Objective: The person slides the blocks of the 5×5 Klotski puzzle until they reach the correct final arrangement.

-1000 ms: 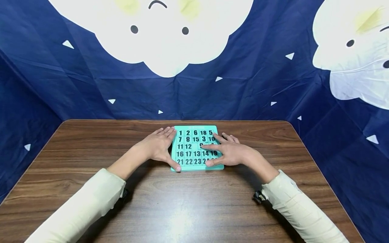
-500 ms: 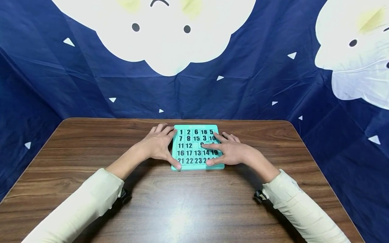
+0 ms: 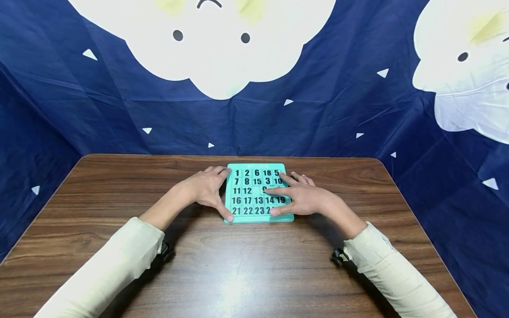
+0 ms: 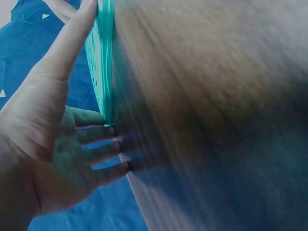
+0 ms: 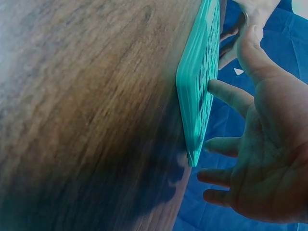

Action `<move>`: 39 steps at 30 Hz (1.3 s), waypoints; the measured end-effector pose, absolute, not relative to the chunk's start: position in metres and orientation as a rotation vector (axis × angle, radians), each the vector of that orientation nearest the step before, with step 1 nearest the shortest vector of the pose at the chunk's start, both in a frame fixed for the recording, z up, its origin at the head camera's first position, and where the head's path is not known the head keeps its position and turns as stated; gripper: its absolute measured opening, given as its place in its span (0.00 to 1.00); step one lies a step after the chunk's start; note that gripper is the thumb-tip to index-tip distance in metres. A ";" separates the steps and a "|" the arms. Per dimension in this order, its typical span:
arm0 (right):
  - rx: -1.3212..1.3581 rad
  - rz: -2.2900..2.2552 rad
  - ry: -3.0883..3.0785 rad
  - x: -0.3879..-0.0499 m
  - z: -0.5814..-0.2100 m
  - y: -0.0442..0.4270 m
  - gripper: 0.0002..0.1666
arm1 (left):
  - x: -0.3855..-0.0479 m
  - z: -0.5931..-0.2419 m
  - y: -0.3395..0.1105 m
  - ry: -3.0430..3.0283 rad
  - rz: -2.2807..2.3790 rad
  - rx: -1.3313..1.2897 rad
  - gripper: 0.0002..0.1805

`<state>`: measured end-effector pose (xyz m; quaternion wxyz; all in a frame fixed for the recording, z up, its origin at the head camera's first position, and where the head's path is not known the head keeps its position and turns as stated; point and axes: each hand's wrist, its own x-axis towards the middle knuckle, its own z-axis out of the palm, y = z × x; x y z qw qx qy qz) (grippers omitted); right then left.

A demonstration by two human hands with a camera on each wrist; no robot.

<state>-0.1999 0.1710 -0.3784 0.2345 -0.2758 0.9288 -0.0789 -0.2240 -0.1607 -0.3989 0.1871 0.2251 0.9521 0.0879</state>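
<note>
A turquoise number slide puzzle (image 3: pixel 253 201) lies flat at the far middle of the table, with black numbers on its tiles and a gap between 12 and 9. My left hand (image 3: pixel 204 189) spans its left side, thumb on the near left corner and fingers at the upper left edge. In the left wrist view those fingers (image 4: pixel 103 153) look straight and spread. My right hand (image 3: pixel 305 199) reaches over the right side, its index fingertip on the 9 tile (image 3: pixel 264 189). Its thumb rests near the bottom row, hiding tiles there. The right wrist view shows its other fingers (image 5: pixel 222 146) extended.
The brown wooden table (image 3: pixel 238 269) extends toward me and to both sides. A dark blue curtain (image 3: pixel 179 115) with white clouds hangs right behind its far edge. Black wrist straps (image 3: pixel 339 256) show below the pale sleeves (image 3: pixel 115 265).
My left thumb has slid slightly left on the near corner, and the left fingers have shifted and lowered a little. The right hand and the tiles look unchanged.
</note>
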 end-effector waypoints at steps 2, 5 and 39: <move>-0.751 -0.208 2.563 -0.201 -0.377 0.172 0.45 | -0.224 -0.399 -0.162 2.673 0.234 0.631 0.95; -0.728 -0.192 2.583 -0.203 -0.374 0.175 0.44 | -0.224 -0.401 -0.162 2.673 0.212 0.637 0.95; -0.776 -0.304 2.634 -0.227 -0.389 0.156 0.48 | -0.228 -0.392 -0.152 2.623 0.081 0.644 0.96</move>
